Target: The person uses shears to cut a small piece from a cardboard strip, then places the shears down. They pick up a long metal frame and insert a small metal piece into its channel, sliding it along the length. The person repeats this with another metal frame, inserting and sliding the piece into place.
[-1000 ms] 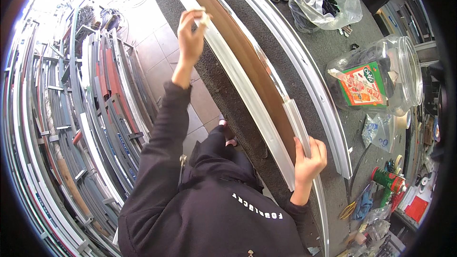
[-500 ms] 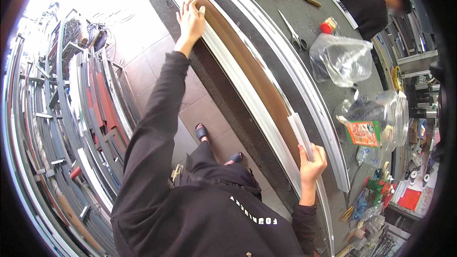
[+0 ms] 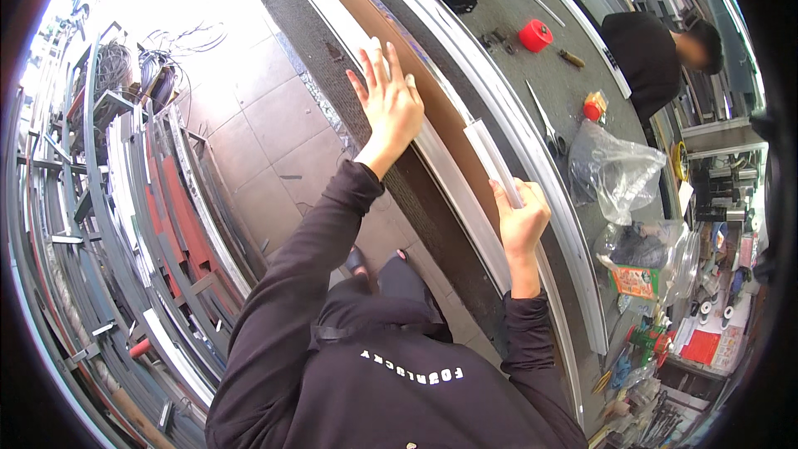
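White and long, the strip (image 3: 453, 187) runs along the near edge of the bench (image 3: 532, 83), bowed by the lens, from the top of the picture down past the person's right side. It looks like a thin, pale profile, matte with a soft sheen, lying just beside a brown board (image 3: 416, 75) that follows the same line. Beyond the board sits a grey rail (image 3: 532, 158), also running the length of the bench.

Left hand (image 3: 391, 104) is flat on the strip, fingers spread wide, palm pressing down, nothing clenched. Right hand (image 3: 522, 220) is closed round a short white piece (image 3: 492, 154) that stands up at an angle from the strip, fingers wrapped on it, thumb on the near side. Whether that piece is the strip's own end or a separate length, I cannot tell.

Both sleeves are black, and the person leans in from the lower edge over a tiled floor (image 3: 266, 133).

Farther across the bench: a red roll (image 3: 536, 35), scissors (image 3: 544, 126), a clear bag (image 3: 619, 170) crumpled near the far side. Another person (image 3: 652, 50) in black stands at the far side of the bench, well apart from the strip. Metal profiles (image 3: 108, 224) are stacked in racks on the left.
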Motion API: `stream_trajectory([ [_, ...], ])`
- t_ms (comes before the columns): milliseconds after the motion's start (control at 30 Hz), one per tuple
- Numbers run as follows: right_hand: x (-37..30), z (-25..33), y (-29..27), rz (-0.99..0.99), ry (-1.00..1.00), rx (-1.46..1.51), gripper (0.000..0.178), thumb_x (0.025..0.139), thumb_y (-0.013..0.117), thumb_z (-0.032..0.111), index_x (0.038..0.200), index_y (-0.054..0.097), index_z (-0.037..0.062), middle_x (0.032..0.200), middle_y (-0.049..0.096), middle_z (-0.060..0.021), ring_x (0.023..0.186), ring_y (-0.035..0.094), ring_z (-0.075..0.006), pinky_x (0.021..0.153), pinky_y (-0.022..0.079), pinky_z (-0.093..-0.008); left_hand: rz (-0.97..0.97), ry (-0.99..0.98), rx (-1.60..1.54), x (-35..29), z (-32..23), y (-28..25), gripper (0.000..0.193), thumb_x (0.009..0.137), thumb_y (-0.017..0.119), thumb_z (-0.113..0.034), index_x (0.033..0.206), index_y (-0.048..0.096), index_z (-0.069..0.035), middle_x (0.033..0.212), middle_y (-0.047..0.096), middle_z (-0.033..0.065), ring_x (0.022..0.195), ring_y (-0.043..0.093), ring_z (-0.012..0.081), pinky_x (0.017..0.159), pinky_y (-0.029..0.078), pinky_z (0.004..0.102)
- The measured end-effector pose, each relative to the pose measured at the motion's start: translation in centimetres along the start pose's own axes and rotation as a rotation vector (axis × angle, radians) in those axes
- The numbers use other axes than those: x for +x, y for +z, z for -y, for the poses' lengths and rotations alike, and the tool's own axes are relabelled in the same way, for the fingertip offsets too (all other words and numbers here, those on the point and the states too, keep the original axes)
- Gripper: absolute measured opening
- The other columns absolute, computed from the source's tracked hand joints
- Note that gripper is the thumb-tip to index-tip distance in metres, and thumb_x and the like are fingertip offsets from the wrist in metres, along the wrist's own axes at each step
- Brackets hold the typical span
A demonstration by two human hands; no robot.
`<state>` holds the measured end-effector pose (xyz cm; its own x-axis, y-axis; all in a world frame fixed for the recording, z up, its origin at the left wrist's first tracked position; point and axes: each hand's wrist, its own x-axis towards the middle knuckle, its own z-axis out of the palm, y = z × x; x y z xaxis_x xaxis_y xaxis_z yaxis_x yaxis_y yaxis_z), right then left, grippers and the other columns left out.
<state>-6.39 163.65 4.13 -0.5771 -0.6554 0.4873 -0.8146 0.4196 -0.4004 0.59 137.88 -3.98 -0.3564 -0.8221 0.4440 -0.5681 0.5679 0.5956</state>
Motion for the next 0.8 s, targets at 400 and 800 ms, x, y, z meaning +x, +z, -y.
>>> stream_trajectory([
  [400,13.3,6.5,13.4,0.020,-0.008,0.002,0.043,0.080,0.086,0.029,0.094,0.073,-0.0098,0.083,0.070,-0.0215,0.076,0.070,-0.0381,0.066,0.053,-0.0420,0.163,0.019,-0.275,-0.1,0.0,-2.0,0.072,0.097,0.053,-0.013,0.158,0.019,0.005,0.160,0.014,0.0390,0.152,0.002,0.0558,0.122,0.007,0.0628],
  [800,20.1,12.6,20.0,0.108,0.140,0.018,0.032,0.084,0.082,0.026,0.094,0.062,0.0037,0.082,0.067,-0.0124,0.074,0.067,-0.0366,0.065,0.051,-0.0442,0.538,0.306,-0.536,12.5,14.9,-10.2,0.080,0.081,0.076,-0.014,0.151,0.039,-0.003,0.160,0.027,0.0237,0.150,0.021,0.0461,0.123,0.025,0.0572],
])
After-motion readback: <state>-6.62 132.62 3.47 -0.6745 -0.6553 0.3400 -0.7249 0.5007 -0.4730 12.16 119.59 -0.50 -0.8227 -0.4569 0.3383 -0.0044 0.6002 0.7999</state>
